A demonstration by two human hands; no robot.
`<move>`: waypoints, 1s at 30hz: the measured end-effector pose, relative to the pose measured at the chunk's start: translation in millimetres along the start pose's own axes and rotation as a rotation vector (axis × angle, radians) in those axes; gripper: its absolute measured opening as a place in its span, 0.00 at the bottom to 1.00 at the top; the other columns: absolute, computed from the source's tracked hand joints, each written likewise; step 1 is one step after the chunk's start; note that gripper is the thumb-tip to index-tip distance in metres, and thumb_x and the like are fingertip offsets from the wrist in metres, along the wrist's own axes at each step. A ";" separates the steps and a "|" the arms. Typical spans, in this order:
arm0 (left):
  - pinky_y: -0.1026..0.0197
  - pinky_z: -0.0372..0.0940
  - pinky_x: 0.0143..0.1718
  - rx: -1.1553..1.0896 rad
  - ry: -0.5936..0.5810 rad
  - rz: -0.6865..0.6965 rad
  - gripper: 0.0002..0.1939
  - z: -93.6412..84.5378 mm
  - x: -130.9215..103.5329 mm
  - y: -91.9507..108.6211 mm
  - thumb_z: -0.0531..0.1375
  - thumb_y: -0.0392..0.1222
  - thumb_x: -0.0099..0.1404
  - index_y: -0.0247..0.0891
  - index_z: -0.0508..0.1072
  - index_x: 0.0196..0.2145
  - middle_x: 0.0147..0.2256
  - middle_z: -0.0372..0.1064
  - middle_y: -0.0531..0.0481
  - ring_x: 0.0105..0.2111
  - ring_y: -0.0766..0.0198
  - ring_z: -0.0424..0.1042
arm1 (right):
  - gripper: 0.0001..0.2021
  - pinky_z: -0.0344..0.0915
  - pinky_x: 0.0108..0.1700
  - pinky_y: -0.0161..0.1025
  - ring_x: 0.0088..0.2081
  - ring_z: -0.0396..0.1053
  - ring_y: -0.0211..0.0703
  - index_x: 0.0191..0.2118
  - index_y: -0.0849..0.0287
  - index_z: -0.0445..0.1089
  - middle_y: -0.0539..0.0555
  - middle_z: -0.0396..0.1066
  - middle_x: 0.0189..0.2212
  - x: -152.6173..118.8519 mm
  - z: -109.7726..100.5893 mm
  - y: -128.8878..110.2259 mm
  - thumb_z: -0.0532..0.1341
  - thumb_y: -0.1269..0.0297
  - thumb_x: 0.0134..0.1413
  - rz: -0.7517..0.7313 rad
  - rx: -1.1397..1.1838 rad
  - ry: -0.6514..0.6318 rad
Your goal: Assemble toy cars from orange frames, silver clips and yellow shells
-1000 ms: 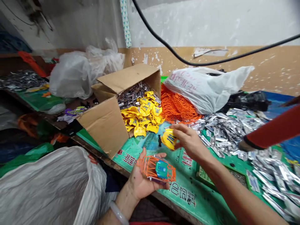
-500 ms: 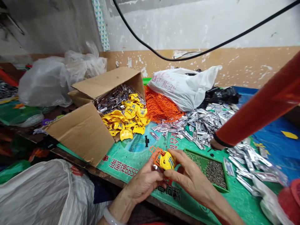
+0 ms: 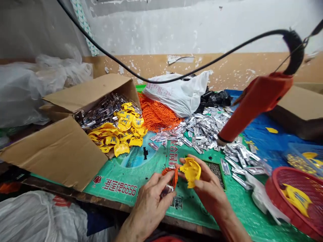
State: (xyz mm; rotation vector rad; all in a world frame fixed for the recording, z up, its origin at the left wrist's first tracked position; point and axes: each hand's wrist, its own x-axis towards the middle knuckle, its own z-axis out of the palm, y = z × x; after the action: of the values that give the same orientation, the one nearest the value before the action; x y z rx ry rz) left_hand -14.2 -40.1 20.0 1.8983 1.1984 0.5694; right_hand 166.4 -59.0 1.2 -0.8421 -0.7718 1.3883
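Note:
My left hand (image 3: 153,193) is closed around an orange plastic part (image 3: 174,178), with a shiny silver piece (image 3: 166,191) showing between the fingers. In my right hand (image 3: 208,181) is a yellow plastic shell (image 3: 191,171), its hollow inner side facing me, pinched between thumb and fingers. The shell and the orange part are apart, a small gap between them. Both hands are over the green printed table cover (image 3: 121,185). Behind my right hand, a green tray (image 3: 223,174) of small metal pieces is partly hidden.
An open cardboard box (image 3: 58,148) spills yellow shells (image 3: 123,148) and silver pieces at left. Orange parts (image 3: 158,114) and silver pieces (image 3: 207,127) are heaped behind. A red hanging power tool (image 3: 247,111) dangles at right, above a red basket (image 3: 274,188) with yellow shells.
The yellow shell, earlier against the orange part, is now apart from it in my right hand and turned to its inner side. The view has swung right, bringing the red basket in.

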 end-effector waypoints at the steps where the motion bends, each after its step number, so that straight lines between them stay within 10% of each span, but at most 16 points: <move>1: 0.53 0.64 0.42 0.037 -0.012 0.013 0.25 1.7 -0.8 2.0 0.58 0.44 0.62 0.46 0.66 0.58 0.40 0.71 0.44 0.37 0.54 0.70 | 0.28 0.64 0.52 0.56 0.51 0.69 0.57 0.52 0.49 0.66 0.57 0.70 0.53 -2.0 -0.3 2.1 0.67 0.60 0.40 0.000 0.038 0.015; 13: 0.50 0.71 0.37 0.337 0.037 0.330 0.27 15.7 -9.7 7.4 0.52 0.30 0.61 0.45 0.65 0.57 0.48 0.66 0.40 0.39 0.52 0.72 | 0.30 0.56 0.59 0.55 0.56 0.64 0.58 0.53 0.49 0.67 0.56 0.70 0.53 -23.1 -1.1 16.4 0.67 0.63 0.38 0.041 0.184 -0.002; 30: 0.52 0.74 0.36 0.433 -0.006 0.406 0.26 12.4 -10.5 13.8 0.50 0.27 0.61 0.42 0.61 0.56 0.51 0.63 0.41 0.41 0.56 0.72 | 0.31 0.61 0.56 0.46 0.54 0.67 0.52 0.54 0.48 0.68 0.54 0.71 0.52 -24.0 -7.1 22.6 0.70 0.62 0.39 0.018 0.170 -0.048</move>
State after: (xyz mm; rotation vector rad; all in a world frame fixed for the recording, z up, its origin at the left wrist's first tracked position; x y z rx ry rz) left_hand -2.6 -57.4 24.6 2.5411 0.9885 0.5432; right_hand 160.0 -83.3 -21.3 -0.6874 -0.6735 1.4723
